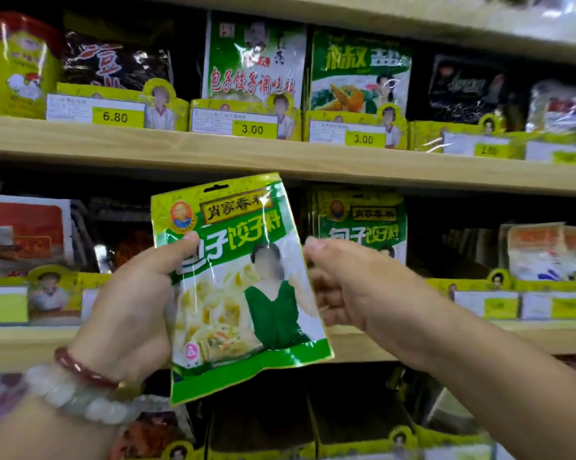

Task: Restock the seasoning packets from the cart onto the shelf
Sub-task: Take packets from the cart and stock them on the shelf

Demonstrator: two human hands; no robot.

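My left hand (127,303) holds the green seasoning packet (243,287) by its left edge, thumb curled over the front; my right hand (346,287) pinches the right edge, fingers tucked behind; the packet hangs upright, slightly tilted, in front of the middle shelf (412,340), touching no board; just behind my right hand a stack of matching packets (363,224) stands in its yellow display tray (472,287) near the shelf's front edge; I judge this the placing step; next I must carry the packet rightward and slide it upright before that stack.
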